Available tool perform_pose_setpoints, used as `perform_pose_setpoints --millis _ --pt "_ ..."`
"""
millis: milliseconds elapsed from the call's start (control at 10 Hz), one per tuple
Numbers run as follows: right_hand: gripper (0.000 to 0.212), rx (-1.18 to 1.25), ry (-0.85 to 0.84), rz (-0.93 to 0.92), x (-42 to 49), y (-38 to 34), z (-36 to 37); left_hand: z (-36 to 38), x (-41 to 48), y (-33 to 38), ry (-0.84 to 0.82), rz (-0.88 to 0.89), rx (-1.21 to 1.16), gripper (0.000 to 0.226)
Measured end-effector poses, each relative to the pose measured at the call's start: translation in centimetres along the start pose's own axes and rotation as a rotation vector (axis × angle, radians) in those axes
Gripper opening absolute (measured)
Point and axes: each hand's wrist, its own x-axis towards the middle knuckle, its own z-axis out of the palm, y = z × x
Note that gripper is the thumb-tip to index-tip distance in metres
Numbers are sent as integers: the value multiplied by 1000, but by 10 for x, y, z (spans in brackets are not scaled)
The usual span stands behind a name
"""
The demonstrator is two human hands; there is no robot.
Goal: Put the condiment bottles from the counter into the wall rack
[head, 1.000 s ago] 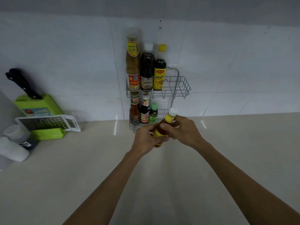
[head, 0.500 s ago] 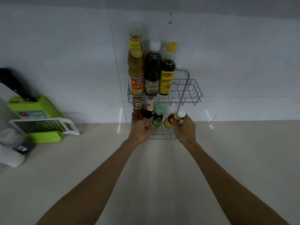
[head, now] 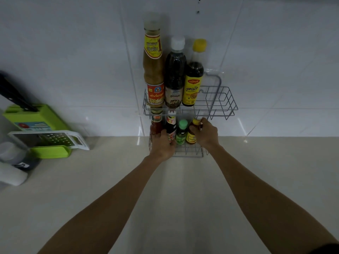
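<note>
A two-tier wire wall rack (head: 226, 99) hangs on the tiled wall. Its upper shelf holds three tall bottles: a tan sauce bottle (head: 153, 70), a dark bottle with a white cap (head: 175, 74) and a dark bottle with a yellow cap (head: 194, 76). On the lower shelf stand a red sauce bottle (head: 156, 123), a dark red-labelled bottle (head: 171, 125) and a small green bottle (head: 182, 132). My right hand (head: 206, 133) grips a small amber yellow-labelled bottle (head: 191, 136) standing upright at the lower shelf's right end. My left hand (head: 162, 146) rests against the lower shelf's front, fingers touching the dark red-labelled bottle.
A green knife block (head: 36, 118) with a black-handled knife and a flat white-framed grater (head: 49, 139) sit at the left on the beige counter (head: 183, 180). Two pale containers (head: 11, 162) lie at the far left edge. The upper shelf's right half holds nothing.
Both hands moved forward from the counter to the lower shelf. The amber bottle went from tilted in both hands to upright in the rack, held by the right hand alone.
</note>
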Motion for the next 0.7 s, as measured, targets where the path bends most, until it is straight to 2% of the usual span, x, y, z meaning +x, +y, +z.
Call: perform_pose_setpoints --millis 100,300,400,700 --pt "31 7 -13 -6 1 -1 -2 -4 -4 4 -15 20 8 56" --pt "63 -9 -62 51 -7 -3 -12 -18 -8 0 -28 25 41 65" --pt "72 -70 -92 95 -19 -8 -22 -26 -14 -3 -36 43 82 64" --pt "63 -185 -156 -31 -93 -30 -67 -67 -68 19 48 245 85 35"
